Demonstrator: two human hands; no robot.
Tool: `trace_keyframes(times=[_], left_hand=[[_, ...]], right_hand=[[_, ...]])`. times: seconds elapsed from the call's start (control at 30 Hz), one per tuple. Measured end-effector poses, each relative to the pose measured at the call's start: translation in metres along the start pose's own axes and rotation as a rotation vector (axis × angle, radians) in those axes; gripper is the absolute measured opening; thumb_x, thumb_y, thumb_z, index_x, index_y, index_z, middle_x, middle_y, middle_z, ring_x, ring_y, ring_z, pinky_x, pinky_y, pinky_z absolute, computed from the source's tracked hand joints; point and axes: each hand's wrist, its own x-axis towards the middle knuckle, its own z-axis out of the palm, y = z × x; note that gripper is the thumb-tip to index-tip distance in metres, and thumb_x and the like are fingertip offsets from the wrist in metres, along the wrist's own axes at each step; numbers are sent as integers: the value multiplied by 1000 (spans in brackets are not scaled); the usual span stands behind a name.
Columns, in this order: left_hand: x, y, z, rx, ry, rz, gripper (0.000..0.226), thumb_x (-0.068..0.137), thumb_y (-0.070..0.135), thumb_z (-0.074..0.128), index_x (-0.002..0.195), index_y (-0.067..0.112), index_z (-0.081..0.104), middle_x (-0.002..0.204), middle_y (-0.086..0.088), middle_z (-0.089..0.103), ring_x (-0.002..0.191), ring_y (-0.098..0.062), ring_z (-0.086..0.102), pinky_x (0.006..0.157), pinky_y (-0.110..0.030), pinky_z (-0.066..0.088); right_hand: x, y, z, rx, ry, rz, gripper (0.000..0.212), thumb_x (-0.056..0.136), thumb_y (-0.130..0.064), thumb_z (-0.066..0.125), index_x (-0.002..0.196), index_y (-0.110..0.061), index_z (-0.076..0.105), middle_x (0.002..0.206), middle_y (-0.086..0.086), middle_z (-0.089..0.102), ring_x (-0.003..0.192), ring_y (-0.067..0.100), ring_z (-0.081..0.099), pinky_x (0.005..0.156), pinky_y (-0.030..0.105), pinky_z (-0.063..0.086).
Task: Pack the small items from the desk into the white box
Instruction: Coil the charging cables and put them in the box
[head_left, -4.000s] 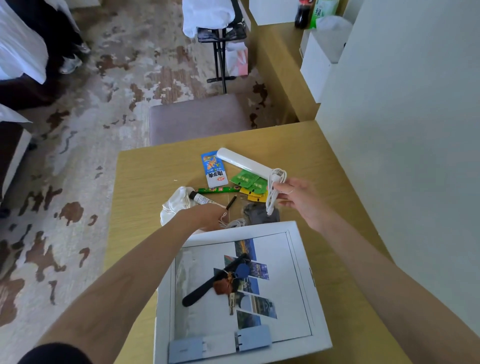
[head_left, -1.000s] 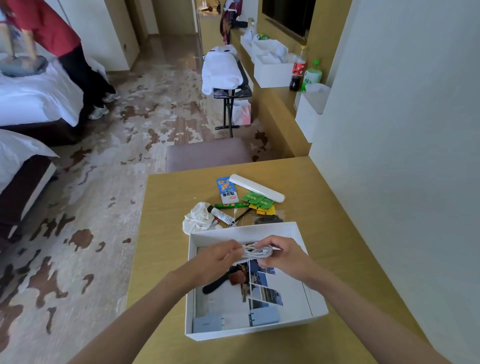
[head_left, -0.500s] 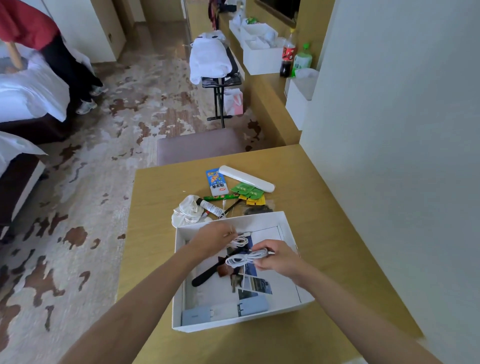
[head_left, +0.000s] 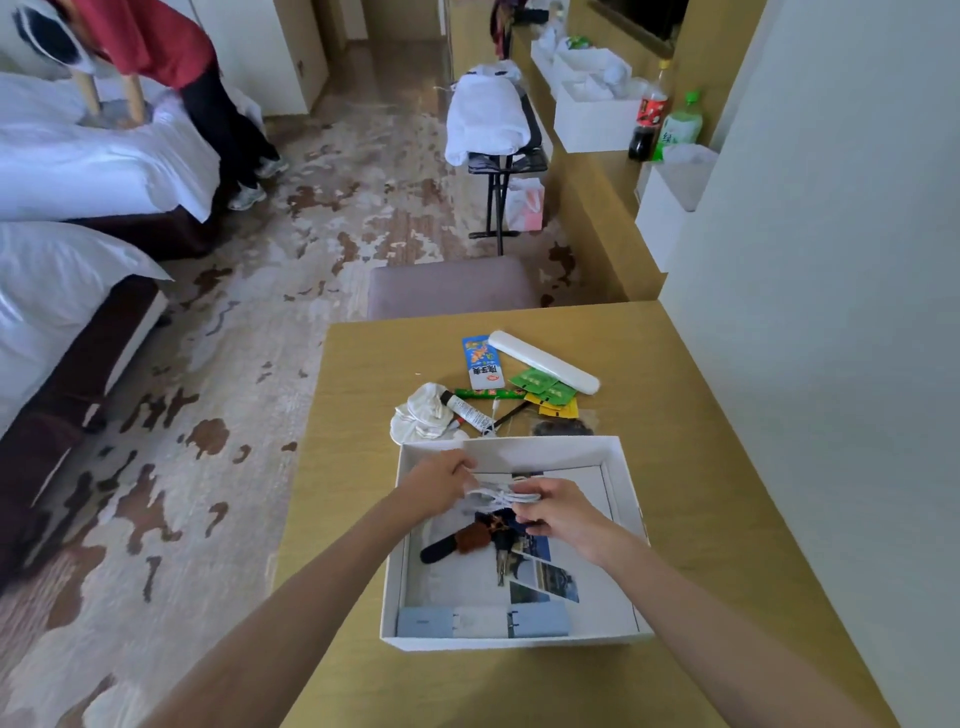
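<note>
White cable (head_left: 500, 493), coiled, is pinched by curled fingers of the left hand (head_left: 441, 486) and right hand (head_left: 560, 512) above the white box's (head_left: 545, 452) far end; keys (head_left: 501, 564) and a brush (head_left: 441, 550) already lie inside, while sachets (head_left: 543, 387), a tube (head_left: 467, 410) and a long case (head_left: 543, 361) are left toward the desk's (head_left: 701, 467) far edge

Bold black Chinese characters on the packet's (head_left: 483, 364) white end, too blurred to read, white character on green bottle (head_left: 681, 127) label, illegible

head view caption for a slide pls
Left hand and right hand hold a bundled white cable over the white box, other small items behind it on the desk.
</note>
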Motion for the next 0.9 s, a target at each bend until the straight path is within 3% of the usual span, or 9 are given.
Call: trace_keyframes(times=[0.07,0.13,0.27,0.33,0.43,0.53,0.67,0.8,0.9], left_hand=[[-6,-9,7,67,-14,-30,28,96,15,38,118,20,55,110,-9,62,81,-18,60,64,-27,52],[-11,-16,15,178,3,8,26,94,20,46,119,19,56,116,-8,61,93,-19,59,74,-25,48],[-20,-16,26,300,46,120,35,87,29,59,121,26,53,121,-2,61,109,-19,56,86,-30,47],[-22,-14,27,370,85,161,35,87,33,58,121,29,52,123,0,60,111,-20,55,88,-34,48],[-23,-11,28,461,166,230,28,89,37,55,116,30,54,121,3,59,107,-20,57,79,-34,50],[-23,-7,29,500,217,330,26,91,38,54,114,27,57,116,4,62,102,-18,59,76,-34,52],[-19,-6,27,541,208,337,17,93,33,52,102,22,61,109,3,62,99,-20,59,75,-36,53],[-14,-4,26,545,225,351,16,91,28,56,99,17,64,113,1,53,108,-16,50,77,-37,54],[-8,0,27,543,225,343,17,91,24,56,101,13,65,116,0,52,107,-19,53,80,-39,54]], right_hand=[[5,3,2,-311,87,-111,20,84,-11,71,102,-19,70,98,7,70,82,18,65,69,27,49],[9,5,1,-615,138,-230,25,85,-19,71,110,-19,67,109,3,68,97,21,63,77,26,45],[11,10,-3,-874,216,-386,31,89,-26,67,120,-22,64,121,2,63,114,21,55,93,32,46],[11,14,-3,-930,252,-421,32,90,-24,65,122,-22,63,125,2,54,118,20,48,97,32,44],[12,18,-2,-932,285,-447,33,90,-19,66,123,-20,63,124,2,45,117,18,47,99,28,44],[12,20,0,-874,288,-437,36,88,-18,67,123,-17,61,121,3,48,113,20,52,99,29,44],[11,26,3,-835,282,-454,30,85,-18,69,115,-15,64,114,1,53,109,19,53,94,27,43],[15,23,3,-837,312,-464,22,86,-16,69,107,-15,66,112,0,53,104,19,54,88,29,46],[17,20,5,-905,327,-472,18,88,-18,67,105,-15,65,114,0,54,102,20,55,83,30,48]])
